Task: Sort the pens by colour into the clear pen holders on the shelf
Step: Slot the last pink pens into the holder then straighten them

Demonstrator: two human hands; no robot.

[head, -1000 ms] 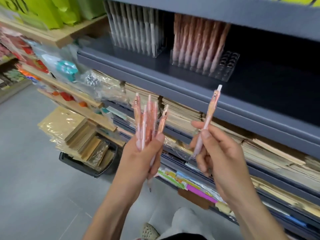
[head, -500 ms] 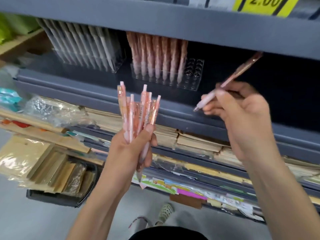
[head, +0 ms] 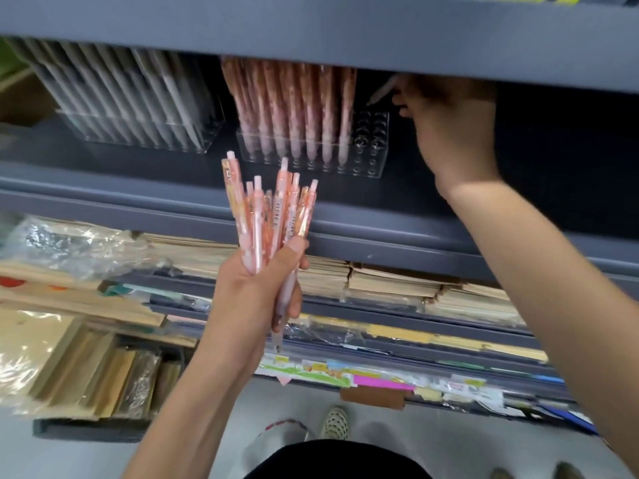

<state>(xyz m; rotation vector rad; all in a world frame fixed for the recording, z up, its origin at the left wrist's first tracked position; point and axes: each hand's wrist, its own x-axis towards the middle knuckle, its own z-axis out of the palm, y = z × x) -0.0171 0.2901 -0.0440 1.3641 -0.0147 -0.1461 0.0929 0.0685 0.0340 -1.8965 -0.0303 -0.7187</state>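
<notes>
The left hand (head: 257,288) is raised in front of the grey shelf (head: 449,236), forearm angled up from below. Its fingers and thumb are wrapped round a bunch of pink-and-orange pens (head: 273,216) that stand upright, clicker ends up. The right arm reaches up into the shelf, where the right hand (head: 449,126), knuckles towards the camera, pinches a single pink pen (head: 383,92). The pen's tip points left, above the bare sockets of the clear pen holder (head: 371,140), which holds rows of matching pink pens (head: 294,105). Just left stands a second clear holder (head: 145,140) of pale grey pens (head: 166,91). Barcode-like print on the held pens is too blurred to read.
</notes>
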